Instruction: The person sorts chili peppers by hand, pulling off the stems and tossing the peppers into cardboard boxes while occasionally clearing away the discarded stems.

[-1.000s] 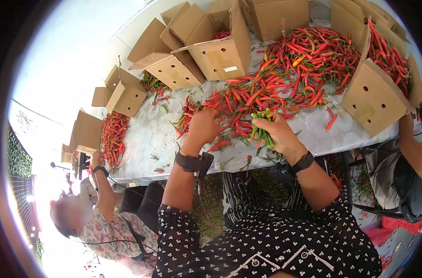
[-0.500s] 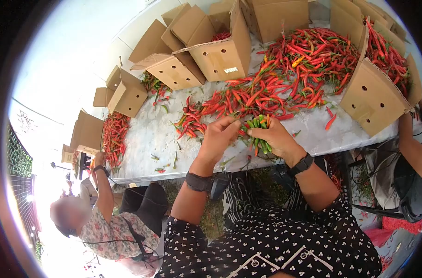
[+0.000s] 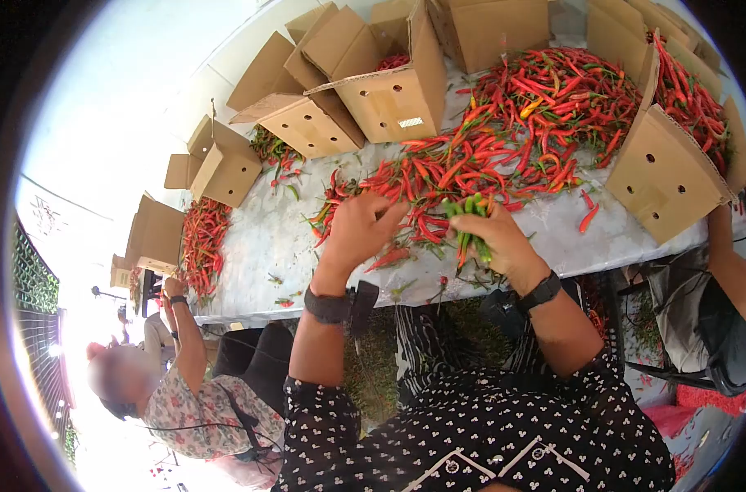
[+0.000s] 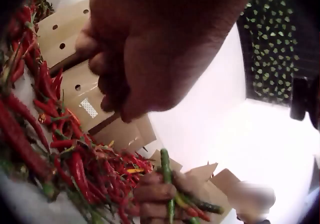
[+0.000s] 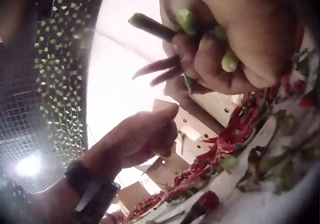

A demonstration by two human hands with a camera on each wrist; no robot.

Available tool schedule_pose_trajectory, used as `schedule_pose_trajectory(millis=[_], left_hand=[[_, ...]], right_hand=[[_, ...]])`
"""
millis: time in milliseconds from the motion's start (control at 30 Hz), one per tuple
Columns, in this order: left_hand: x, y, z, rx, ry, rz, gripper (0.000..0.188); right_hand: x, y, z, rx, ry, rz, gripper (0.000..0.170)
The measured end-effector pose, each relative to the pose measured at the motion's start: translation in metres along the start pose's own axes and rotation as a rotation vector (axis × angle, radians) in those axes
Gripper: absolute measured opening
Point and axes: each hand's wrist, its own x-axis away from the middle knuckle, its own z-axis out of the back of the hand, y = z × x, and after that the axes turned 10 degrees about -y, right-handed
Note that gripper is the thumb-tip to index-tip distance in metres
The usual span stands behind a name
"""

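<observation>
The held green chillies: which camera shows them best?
The head view: the right hand holds the green chillies, poking out above and below its grip. The right wrist view shows them larger, but the hand hides much; the left wrist view, a few near the bottom edge.

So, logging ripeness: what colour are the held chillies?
Held chillies: mostly green, some red; best in head view.

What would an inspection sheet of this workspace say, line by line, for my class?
Surface: table under a pale, patterned sheet.
Job's things: heaped slim red chillies; bunch of slim green and red chillies.
Clutter: loose green stems near the front edge.
Grippers: bare left hand, loosely curled, nothing seen held; bare right hand grips the bunch.
Cables: thin black cable across a person in a floral shirt.
Surroundings: open brown cardboard boxes with round holes.
</observation>
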Motion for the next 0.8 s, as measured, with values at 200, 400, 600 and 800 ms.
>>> schedule_pose_trajectory(millis=[200,400,600,800], left_hand=[[-0.031,-0.012,-0.023,0.014,-0.021,-0.199,0.02],[-0.034,-0.008,-0.043,0.014,-0.131,-0.182,0.021],[-0.002,0.002,-0.022,0.441,0.044,0.07,0.022],[0.051,0.017,-0.033,0.989,-0.006,0.313,0.02]], right_hand=[[-0.004,-0.003,0.01,-0.131,0.066,0.135,0.015],[-0.006,-0.002,0.014,-0.123,0.066,0.15,0.014],[0.005,-0.018,0.017,-0.15,0.045,0.169,0.014],[0.027,-0.036,0.018,-0.235,0.054,0.207,0.015]])
